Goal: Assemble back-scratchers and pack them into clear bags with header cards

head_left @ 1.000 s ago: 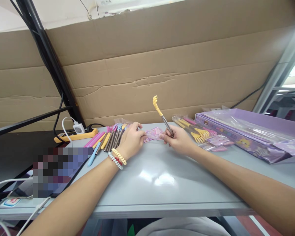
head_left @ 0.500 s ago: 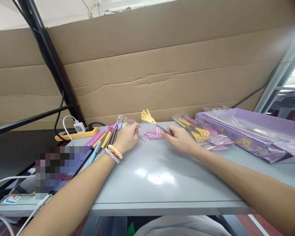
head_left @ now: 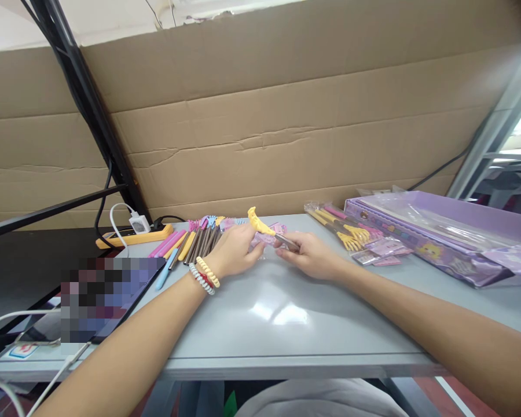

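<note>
My right hand grips the thin metal shaft of a back scratcher with a yellow hand-shaped head. The head points up and left, in front of my left hand. My left fingers are closed on what looks like a clear plastic bag, mostly hidden by the hand. Small pink and purple printed cards lie behind the hands, partly covered. Left of my left hand, several back scratchers with pink, blue and yellow heads and coloured or brown handles lie in a row.
Bagged back scratchers and pink card packs lie right of my hands, beside an open purple box. A tablet, a yellow power strip and white cables are at left. A cardboard sheet stands behind the table.
My left hand has moved right and nearer, bringing the clear bag from the back of the row. My right hand has lowered slightly; the yellow head has dropped and turned edge-on.
</note>
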Available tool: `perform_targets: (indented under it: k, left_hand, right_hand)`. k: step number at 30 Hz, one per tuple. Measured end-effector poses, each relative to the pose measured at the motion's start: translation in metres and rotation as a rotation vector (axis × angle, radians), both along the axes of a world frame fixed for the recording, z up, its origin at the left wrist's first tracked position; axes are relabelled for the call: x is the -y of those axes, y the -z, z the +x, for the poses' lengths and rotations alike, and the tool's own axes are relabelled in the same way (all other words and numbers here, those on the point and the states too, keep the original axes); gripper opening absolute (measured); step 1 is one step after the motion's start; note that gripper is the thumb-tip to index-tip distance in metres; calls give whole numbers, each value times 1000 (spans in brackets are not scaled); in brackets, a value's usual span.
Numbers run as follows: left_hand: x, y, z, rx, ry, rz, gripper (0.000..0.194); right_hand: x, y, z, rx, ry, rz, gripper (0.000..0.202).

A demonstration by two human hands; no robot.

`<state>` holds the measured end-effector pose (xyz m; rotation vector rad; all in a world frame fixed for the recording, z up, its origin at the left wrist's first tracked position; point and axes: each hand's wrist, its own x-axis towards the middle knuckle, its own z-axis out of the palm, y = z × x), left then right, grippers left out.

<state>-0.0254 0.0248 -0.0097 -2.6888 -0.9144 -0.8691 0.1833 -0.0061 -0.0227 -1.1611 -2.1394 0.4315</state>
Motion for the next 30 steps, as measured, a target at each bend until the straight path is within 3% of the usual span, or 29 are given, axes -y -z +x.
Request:
perform_targets:
  k: [5, 9, 12, 18, 22, 25, 30]
  left_hand:
    - [0, 1, 2, 116, -6, 82, 35]
    - [2, -1, 3, 354, -154, 214, 33]
    - [5, -6, 3, 366, -277, 131, 19]
    - [9, -12, 2, 169, -395, -94, 59]
    - [8, -9, 0, 54, -298, -158, 66]
    - [9, -6, 1, -43, -195, -178, 59]
    - [9, -3, 3, 4, -163, -90, 61]
  right_hand:
    - [-5, 1, 1, -179, 31, 42, 33]
    - [-8, 1, 3, -310, 125, 9, 37]
    - [-9, 1, 2, -369, 113, -12, 39]
    - [-7, 0, -1, -471, 78, -54, 45]
    - [-7, -3, 0, -455, 144, -50, 46]
    - [-7, -3, 1, -428, 176, -62, 44]
    - [-6, 0, 1, -402, 110, -106, 42]
